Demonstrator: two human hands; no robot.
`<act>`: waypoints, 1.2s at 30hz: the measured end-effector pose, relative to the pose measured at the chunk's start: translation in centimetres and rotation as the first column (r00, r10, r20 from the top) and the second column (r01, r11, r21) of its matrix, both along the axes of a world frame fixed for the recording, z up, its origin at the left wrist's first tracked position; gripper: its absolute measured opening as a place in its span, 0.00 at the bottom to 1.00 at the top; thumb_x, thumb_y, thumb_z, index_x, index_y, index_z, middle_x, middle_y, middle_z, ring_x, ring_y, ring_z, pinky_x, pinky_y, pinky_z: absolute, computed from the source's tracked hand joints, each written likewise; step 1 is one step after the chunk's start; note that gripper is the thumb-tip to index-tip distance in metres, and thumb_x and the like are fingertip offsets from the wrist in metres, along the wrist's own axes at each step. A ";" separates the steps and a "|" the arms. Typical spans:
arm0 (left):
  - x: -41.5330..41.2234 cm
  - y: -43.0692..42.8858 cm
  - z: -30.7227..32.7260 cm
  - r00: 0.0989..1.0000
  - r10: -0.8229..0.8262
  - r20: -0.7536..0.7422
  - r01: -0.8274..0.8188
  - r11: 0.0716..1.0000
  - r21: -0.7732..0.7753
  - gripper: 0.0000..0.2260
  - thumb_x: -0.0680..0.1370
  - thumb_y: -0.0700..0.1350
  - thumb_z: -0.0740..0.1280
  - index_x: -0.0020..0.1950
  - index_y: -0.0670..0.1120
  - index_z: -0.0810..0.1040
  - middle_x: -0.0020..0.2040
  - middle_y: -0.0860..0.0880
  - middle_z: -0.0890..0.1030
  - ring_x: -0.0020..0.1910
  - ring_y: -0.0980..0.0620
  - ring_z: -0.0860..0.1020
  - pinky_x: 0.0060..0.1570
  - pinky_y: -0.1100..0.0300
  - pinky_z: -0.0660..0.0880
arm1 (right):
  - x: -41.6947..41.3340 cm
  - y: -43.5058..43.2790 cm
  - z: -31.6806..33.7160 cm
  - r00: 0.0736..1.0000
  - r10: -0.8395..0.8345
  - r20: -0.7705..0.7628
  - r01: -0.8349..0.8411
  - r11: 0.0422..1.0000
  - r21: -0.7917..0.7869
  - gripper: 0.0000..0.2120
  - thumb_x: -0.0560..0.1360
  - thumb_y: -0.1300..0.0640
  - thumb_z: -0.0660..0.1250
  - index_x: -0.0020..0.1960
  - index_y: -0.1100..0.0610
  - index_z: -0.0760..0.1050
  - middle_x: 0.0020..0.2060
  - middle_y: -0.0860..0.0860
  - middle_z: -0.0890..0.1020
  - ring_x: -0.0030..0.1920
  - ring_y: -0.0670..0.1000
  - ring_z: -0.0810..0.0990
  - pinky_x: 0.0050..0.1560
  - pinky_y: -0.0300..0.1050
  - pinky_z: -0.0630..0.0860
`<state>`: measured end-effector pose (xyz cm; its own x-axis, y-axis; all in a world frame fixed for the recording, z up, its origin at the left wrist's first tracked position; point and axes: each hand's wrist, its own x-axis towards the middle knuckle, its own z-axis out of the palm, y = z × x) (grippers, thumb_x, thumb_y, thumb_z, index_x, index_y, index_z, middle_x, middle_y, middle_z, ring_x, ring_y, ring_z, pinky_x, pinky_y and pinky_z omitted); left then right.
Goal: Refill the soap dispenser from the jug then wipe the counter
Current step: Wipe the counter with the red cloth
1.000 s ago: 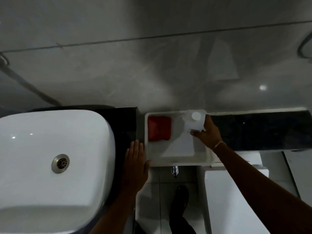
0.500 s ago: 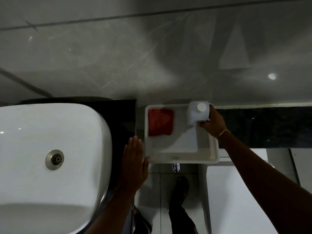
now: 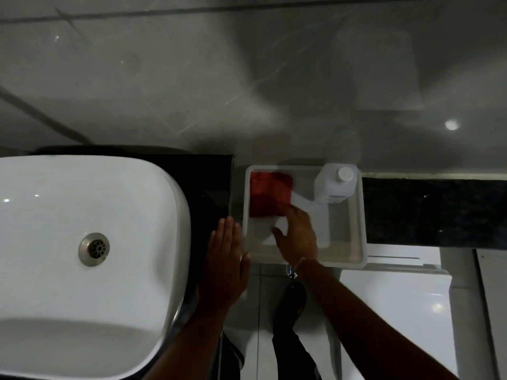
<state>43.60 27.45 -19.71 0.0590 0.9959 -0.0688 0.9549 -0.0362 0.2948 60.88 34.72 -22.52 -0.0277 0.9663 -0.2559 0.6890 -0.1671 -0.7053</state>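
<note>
Right hand [image 3: 297, 237] wide open in the tray [image 3: 359, 215], fingertips [image 3: 291, 213] at the red cloth [image 3: 267, 193]. Jug [image 3: 336, 185] farther off, to its right. Left hand [image 3: 225, 259] flat on the bench [image 3: 216, 182].

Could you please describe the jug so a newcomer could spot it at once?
Start at the big white basin; just to its right sits a shallow white tray. The jug stands upright in the tray's far right corner. Unlike the flat red cloth in the far left corner, it is a pale, squarish bottle with a round white cap.
</note>
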 end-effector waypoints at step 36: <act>-19.3 -25.4 4.5 0.969 -0.242 0.056 0.246 0.965 -0.086 0.23 0.81 0.50 0.56 0.72 0.42 0.74 0.73 0.45 0.75 0.75 0.47 0.67 0.72 0.51 0.62 | -9.7 -28.7 10.7 0.982 -0.164 -0.096 0.170 0.984 0.053 0.18 0.72 0.55 0.72 0.57 0.36 0.77 0.47 0.32 0.82 0.48 0.33 0.80 0.44 0.37 0.78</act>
<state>24.32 2.04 -15.24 0.3045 0.9406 -0.1503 0.9062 -0.2374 0.3500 51.22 6.01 -11.86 0.1150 0.9730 -0.2001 0.5877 -0.2291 -0.7760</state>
